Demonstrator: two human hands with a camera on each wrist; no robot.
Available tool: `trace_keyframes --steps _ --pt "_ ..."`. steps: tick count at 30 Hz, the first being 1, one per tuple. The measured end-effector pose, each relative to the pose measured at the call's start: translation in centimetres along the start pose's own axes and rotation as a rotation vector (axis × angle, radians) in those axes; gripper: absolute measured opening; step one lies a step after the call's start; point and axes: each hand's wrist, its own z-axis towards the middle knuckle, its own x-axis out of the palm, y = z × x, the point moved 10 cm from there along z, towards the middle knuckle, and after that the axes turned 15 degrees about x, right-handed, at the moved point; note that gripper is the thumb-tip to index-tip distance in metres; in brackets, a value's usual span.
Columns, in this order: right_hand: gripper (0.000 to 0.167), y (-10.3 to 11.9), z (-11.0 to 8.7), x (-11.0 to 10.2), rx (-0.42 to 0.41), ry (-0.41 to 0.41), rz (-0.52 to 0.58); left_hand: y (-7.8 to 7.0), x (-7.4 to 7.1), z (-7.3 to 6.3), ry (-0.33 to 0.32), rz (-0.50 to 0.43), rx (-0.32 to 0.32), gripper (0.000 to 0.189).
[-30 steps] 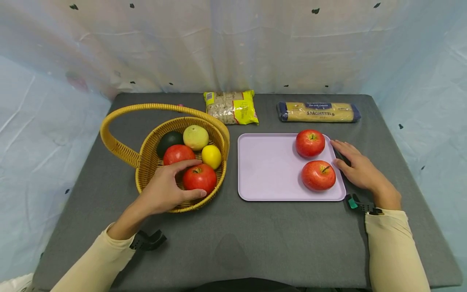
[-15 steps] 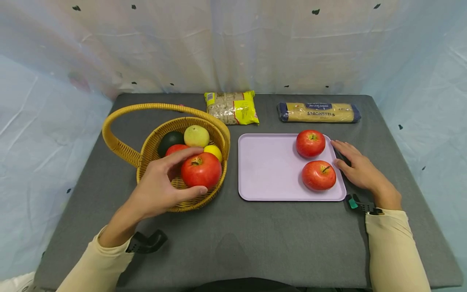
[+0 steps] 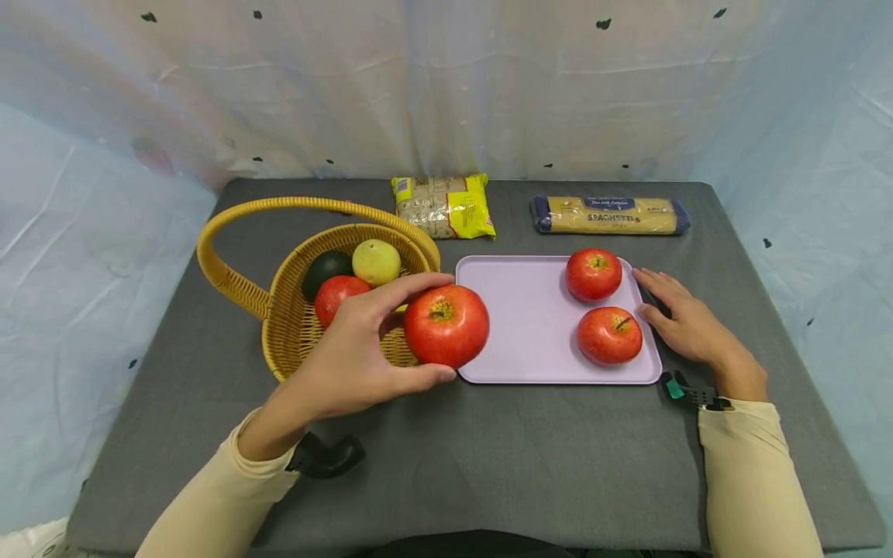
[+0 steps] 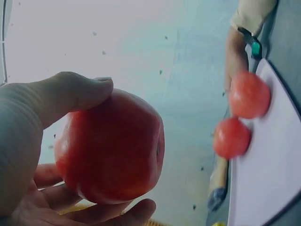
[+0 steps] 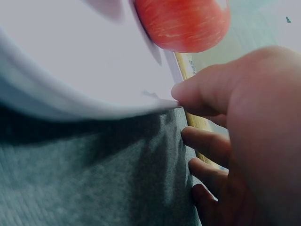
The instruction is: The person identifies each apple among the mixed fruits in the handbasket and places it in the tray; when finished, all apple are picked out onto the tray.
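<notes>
In the head view my left hand (image 3: 356,360) grips a red apple (image 3: 446,326) between thumb and fingers, held up between the basket and the tray. The left wrist view shows the thumb on one side of this apple (image 4: 113,150) and fingers on the other. A yellow wicker basket (image 3: 282,341) holds another red fruit (image 3: 338,298), a pale green round fruit (image 3: 376,262) and a dark green fruit (image 3: 326,273). Two red apples sit on the lilac tray (image 3: 516,318), one behind the other. At the tray's right edge rests my right hand (image 3: 687,322), its thumb touching the rim.
Behind the tray lies a spaghetti packet (image 3: 609,215). A yellow-and-clear bag (image 3: 443,206) stands behind the basket's right side. The basket's tall handle (image 3: 233,287) arches over its left and back. Grey cloth (image 3: 530,465) covers the table, with pale curtains around it.
My left hand has lifted the apple out of the basket and carried it right, to the tray's left edge. The right hand and the two tray apples have stayed put.
</notes>
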Motion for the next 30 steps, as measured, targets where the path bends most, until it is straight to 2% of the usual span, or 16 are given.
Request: trace_keyframes --steps 6,11,19,30 --pt "0.073 0.0 0.0 -0.1 -0.003 0.000 0.005 -0.8 2.7 2.0 0.040 0.018 0.093 0.084" --pt "0.073 -0.1 0.0 -0.1 -0.005 0.000 -0.001 -0.9 5.0 3.6 0.043 0.016 0.122 0.082" --pt "0.072 0.0 0.0 -0.1 -0.025 -0.006 0.000 -0.3 7.4 5.6 0.000 -0.022 0.098 0.082" --pt "0.071 0.0 0.1 0.0 -0.023 -0.006 0.002 1.0 9.6 7.6 -0.039 0.007 0.063 0.082"
